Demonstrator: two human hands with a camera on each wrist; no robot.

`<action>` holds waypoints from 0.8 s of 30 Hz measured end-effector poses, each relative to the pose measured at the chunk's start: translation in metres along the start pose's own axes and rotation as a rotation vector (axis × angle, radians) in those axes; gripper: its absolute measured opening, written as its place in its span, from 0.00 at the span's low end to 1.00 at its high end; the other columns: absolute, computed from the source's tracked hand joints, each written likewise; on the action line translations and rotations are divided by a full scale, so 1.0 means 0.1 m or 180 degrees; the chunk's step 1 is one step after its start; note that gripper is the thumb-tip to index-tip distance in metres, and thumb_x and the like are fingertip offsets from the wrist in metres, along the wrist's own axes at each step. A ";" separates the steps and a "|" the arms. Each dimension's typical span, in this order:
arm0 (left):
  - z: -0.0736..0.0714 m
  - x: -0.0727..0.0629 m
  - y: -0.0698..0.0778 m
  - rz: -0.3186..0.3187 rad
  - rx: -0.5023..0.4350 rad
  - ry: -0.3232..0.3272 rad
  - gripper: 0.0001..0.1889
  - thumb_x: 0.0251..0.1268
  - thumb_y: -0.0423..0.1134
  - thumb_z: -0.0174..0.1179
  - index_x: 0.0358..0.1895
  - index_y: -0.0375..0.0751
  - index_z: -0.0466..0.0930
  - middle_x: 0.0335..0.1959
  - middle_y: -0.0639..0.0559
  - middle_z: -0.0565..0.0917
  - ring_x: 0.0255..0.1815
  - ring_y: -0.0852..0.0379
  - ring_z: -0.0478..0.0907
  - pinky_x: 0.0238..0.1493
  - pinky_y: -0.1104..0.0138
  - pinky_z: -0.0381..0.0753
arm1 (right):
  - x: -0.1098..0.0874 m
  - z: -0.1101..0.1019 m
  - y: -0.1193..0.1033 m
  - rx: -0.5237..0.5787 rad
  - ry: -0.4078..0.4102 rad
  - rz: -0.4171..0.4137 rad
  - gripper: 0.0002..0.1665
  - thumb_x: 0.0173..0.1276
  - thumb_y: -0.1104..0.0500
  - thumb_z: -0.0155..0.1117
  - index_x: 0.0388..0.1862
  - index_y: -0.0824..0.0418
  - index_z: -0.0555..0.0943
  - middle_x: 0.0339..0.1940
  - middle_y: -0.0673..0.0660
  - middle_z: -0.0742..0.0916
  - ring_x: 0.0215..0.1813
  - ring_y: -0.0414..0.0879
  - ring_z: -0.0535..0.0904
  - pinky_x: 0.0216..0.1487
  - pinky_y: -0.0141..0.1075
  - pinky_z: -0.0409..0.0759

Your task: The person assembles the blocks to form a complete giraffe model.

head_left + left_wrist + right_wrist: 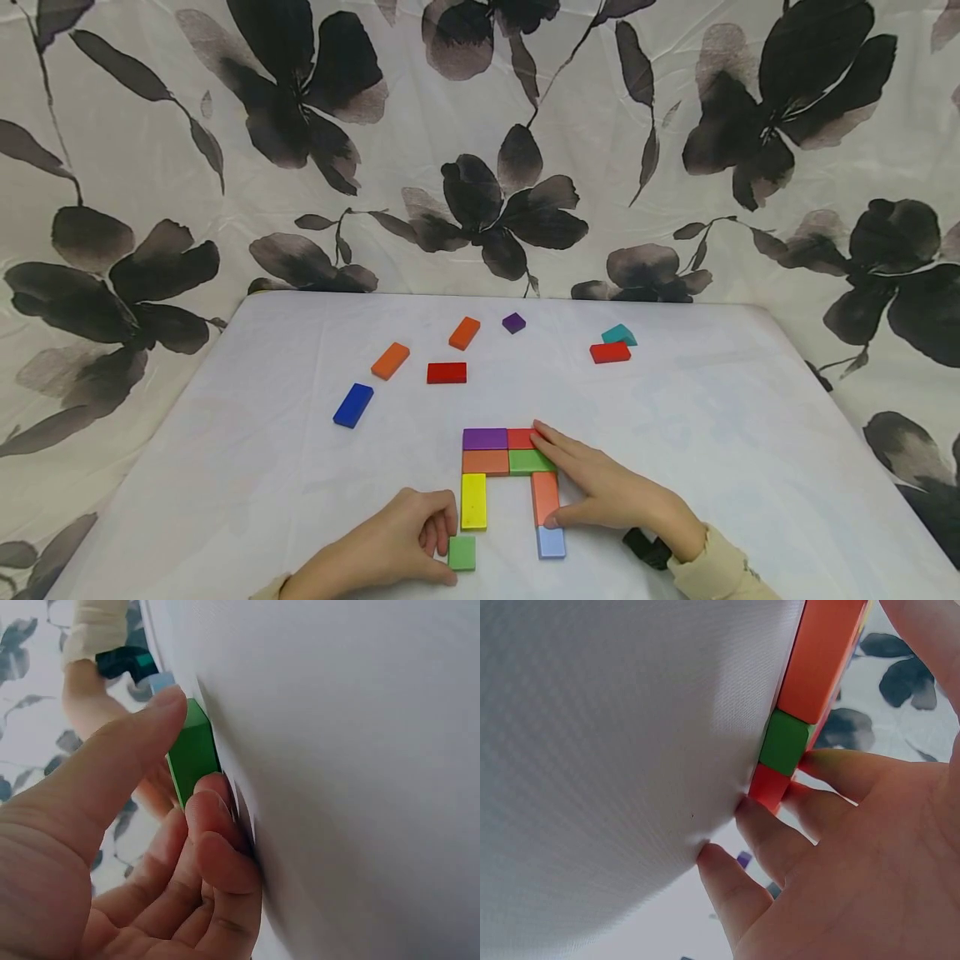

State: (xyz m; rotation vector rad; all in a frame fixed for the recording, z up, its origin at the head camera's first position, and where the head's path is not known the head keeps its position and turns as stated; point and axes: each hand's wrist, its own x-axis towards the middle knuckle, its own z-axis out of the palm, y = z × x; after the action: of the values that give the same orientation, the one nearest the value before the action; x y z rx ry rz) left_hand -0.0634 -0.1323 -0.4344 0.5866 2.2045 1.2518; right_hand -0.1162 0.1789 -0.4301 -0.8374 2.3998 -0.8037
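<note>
My left hand point(397, 537) pinches a small green block point(462, 553) between thumb and curled fingers; the left wrist view shows the same green block point(196, 754) close to the white surface. Just above it stands a yellow block point(473, 502). My right hand point(618, 492) lies along the right of the arrangement with fairly straight fingers. They touch the red block point(521, 438) and the long green block point(531, 462). Its thumb is by the salmon block point(545, 497), where that meets a light blue block point(551, 542). Purple point(484, 439) and orange point(485, 462) blocks form the upper left.
Loose blocks lie farther back: blue point(353, 406), two orange ones, red point(446, 372), and purple point(513, 322). At the back right a second red block point(610, 353) sits by a teal block point(619, 334). Floral cloth point(480, 125) hangs behind the white table point(262, 350).
</note>
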 end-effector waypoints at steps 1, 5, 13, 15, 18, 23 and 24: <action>0.01 0.01 0.01 -0.0007 0.0001 0.0006 0.21 0.45 0.36 0.80 0.36 0.47 0.74 0.21 0.58 0.77 0.21 0.65 0.71 0.24 0.76 0.69 | 0.00 0.00 0.00 -0.0004 0.0000 0.0000 0.59 0.61 0.36 0.69 0.82 0.49 0.49 0.83 0.48 0.51 0.80 0.50 0.49 0.72 0.58 0.58; 0.04 0.04 0.03 0.0023 0.0013 0.0024 0.27 0.44 0.36 0.80 0.40 0.45 0.68 0.22 0.57 0.77 0.21 0.65 0.71 0.23 0.76 0.69 | 0.00 0.00 0.00 0.0004 0.0008 -0.0002 0.59 0.61 0.36 0.70 0.82 0.49 0.49 0.83 0.47 0.51 0.80 0.50 0.50 0.72 0.58 0.59; 0.11 0.09 0.08 -0.0120 0.0140 0.0113 0.30 0.46 0.40 0.80 0.42 0.46 0.64 0.20 0.57 0.75 0.20 0.63 0.70 0.23 0.75 0.67 | 0.00 0.01 0.02 -0.0016 0.0031 -0.0048 0.59 0.61 0.35 0.69 0.82 0.49 0.49 0.83 0.48 0.51 0.80 0.50 0.49 0.72 0.57 0.59; 0.13 0.10 0.10 -0.0163 0.0160 0.0143 0.30 0.46 0.40 0.79 0.43 0.46 0.64 0.20 0.56 0.75 0.19 0.62 0.70 0.23 0.75 0.67 | 0.00 0.01 0.02 -0.0017 0.0036 -0.0043 0.59 0.61 0.35 0.69 0.82 0.49 0.49 0.83 0.47 0.51 0.80 0.50 0.50 0.72 0.57 0.59; 0.16 0.11 0.12 -0.0217 0.0177 0.0183 0.30 0.46 0.40 0.79 0.43 0.45 0.63 0.19 0.56 0.75 0.19 0.61 0.70 0.22 0.75 0.67 | 0.00 0.01 0.03 -0.0016 0.0043 -0.0035 0.59 0.61 0.35 0.69 0.82 0.48 0.49 0.82 0.47 0.51 0.80 0.49 0.50 0.72 0.57 0.59; 0.18 0.13 0.13 -0.0253 0.0253 0.0249 0.31 0.46 0.42 0.79 0.43 0.45 0.62 0.19 0.56 0.74 0.19 0.61 0.70 0.22 0.74 0.67 | 0.00 0.01 0.03 -0.0011 0.0037 -0.0016 0.59 0.60 0.35 0.69 0.82 0.48 0.49 0.82 0.47 0.51 0.80 0.49 0.50 0.72 0.58 0.59; 0.18 0.13 0.13 -0.0247 0.0277 0.0259 0.31 0.46 0.42 0.79 0.43 0.45 0.62 0.19 0.56 0.74 0.19 0.62 0.70 0.23 0.74 0.67 | 0.00 0.01 0.03 -0.0007 0.0033 -0.0013 0.59 0.60 0.35 0.69 0.82 0.48 0.49 0.82 0.46 0.51 0.80 0.49 0.50 0.72 0.58 0.59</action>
State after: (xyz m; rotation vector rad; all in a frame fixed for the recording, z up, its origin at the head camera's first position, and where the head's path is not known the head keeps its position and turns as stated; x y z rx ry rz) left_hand -0.0602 -0.1065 -0.4341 0.4865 2.3356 1.1641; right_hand -0.1167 0.1804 -0.4330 -0.8411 2.4091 -0.8089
